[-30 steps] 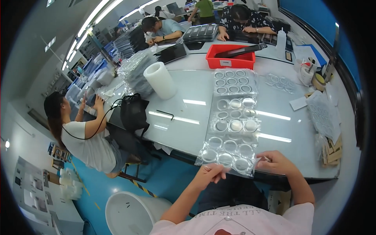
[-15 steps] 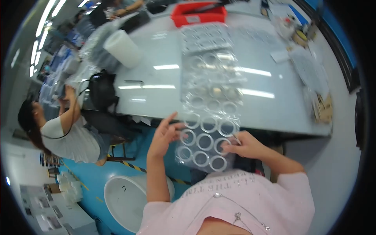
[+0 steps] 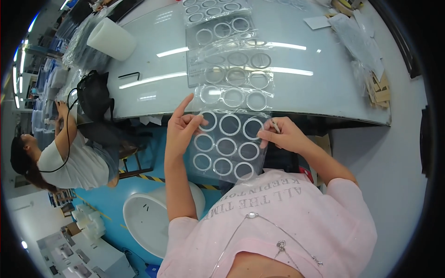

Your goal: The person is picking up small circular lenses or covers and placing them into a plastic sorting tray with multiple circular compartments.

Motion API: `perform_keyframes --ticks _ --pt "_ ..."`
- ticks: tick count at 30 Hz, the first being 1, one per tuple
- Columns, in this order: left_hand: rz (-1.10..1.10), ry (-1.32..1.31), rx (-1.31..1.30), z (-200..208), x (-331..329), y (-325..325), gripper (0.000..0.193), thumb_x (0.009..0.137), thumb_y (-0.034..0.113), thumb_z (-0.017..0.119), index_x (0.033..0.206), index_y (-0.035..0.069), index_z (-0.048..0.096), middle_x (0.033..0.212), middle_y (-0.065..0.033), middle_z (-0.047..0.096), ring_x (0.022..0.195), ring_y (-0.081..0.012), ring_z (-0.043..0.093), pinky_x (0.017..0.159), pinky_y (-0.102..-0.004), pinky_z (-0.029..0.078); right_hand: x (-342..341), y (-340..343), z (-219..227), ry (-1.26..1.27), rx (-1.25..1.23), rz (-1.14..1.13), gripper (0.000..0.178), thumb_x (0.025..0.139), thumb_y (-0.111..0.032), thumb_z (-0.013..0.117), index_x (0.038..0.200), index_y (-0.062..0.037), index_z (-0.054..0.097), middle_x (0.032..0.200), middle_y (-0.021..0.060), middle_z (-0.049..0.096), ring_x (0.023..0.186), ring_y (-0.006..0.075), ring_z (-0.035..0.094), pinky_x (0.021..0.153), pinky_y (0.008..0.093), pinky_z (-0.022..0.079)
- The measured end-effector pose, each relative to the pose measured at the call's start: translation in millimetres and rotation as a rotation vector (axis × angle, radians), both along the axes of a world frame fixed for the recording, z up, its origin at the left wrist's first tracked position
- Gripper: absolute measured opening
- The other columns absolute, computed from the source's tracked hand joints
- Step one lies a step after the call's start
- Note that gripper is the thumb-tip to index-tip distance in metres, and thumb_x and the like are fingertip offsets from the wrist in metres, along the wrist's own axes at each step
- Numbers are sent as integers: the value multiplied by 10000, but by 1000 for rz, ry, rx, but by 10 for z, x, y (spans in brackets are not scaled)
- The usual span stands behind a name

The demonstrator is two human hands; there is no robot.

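The top edge of the view cuts off the far end of the row of clear ring packets (image 3: 234,85) on the glossy tabletop (image 3: 153,99), and glare blurs its middle. Below, the clear nine-ring packet (image 3: 224,157) hangs over the table's near edge, in front of the person's body — whether it joins the row, I cannot tell. The left hand (image 3: 181,127) pinches its upper left edge between thumb and bent fingers, index finger stretched upward; the right hand (image 3: 283,134) pinches the right edge, a small pale item among its fingers too indistinct to name. A round white bin (image 3: 146,229), partly hidden by the left arm, holds small dark pieces (image 3: 145,207). The black bag's (image 3: 95,97) contents are hidden.
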State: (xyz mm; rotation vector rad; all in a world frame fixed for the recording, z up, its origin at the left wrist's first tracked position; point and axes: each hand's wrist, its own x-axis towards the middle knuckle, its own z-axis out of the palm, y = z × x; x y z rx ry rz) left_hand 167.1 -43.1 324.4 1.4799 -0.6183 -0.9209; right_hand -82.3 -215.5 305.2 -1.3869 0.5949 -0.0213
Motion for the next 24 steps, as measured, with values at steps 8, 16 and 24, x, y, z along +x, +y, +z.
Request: perform_keyframes --ticks 8,16,24 --pt "-137 -9 95 -65 -19 120 623 858 29 647 1439 60 424 780 -23 655 691 -61 611 604 -196 505 -37 -253 385 109 -623 -13 355 820 -267 772 702 -3 566 532 15 408 535 110 336 495 302 323" --pt "-157 -11 94 10 6 13 681 864 31 650 1479 90 363 769 -41 662 673 -55 609 549 -177 484 371 -9 427 -308 -865 5 215 946 -58 549 1149 -52 620 889 125 557 846 240 581 726 302 458" --pt "-171 35 115 -72 22 114 699 860 24 657 1485 101 353 762 -50 675 679 -52 606 544 -175 477 875 282 230 -463 -1251 73 268 769 -30 682 1031 -84 691 776 53 561 680 216 594 542 324 466"
